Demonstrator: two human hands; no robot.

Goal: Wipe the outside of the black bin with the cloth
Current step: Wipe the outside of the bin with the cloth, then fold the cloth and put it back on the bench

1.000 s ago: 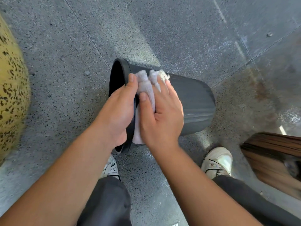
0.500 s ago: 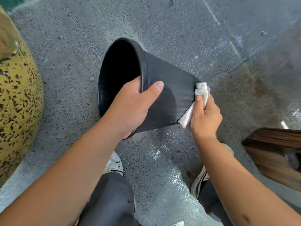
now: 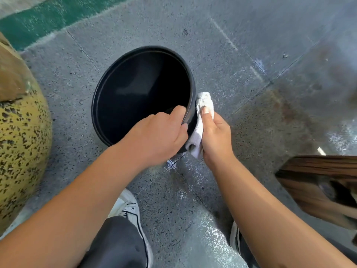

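Note:
The black bin (image 3: 108, 97) stands almost upright on the grey speckled floor, its open mouth facing me and its inside dark. My left hand (image 3: 156, 136) grips the near right part of the rim, thumb over the edge. My right hand (image 3: 214, 136) presses a white cloth (image 3: 201, 120) flat against the bin's outer right wall, just below the rim. Most of the outer wall is hidden from this angle.
A large yellow pot with black speckles (image 3: 21, 151) bulges at the left edge. A brown wooden piece (image 3: 318, 182) juts in at the lower right. My white shoes (image 3: 127, 206) and dark trousers are below. A green floor strip (image 3: 58, 14) runs along the top left.
The bin has swung from lying tilted on its side to nearly upright, mouth towards me. My right hand slid the cloth from the bin's base end up to the wall by the rim.

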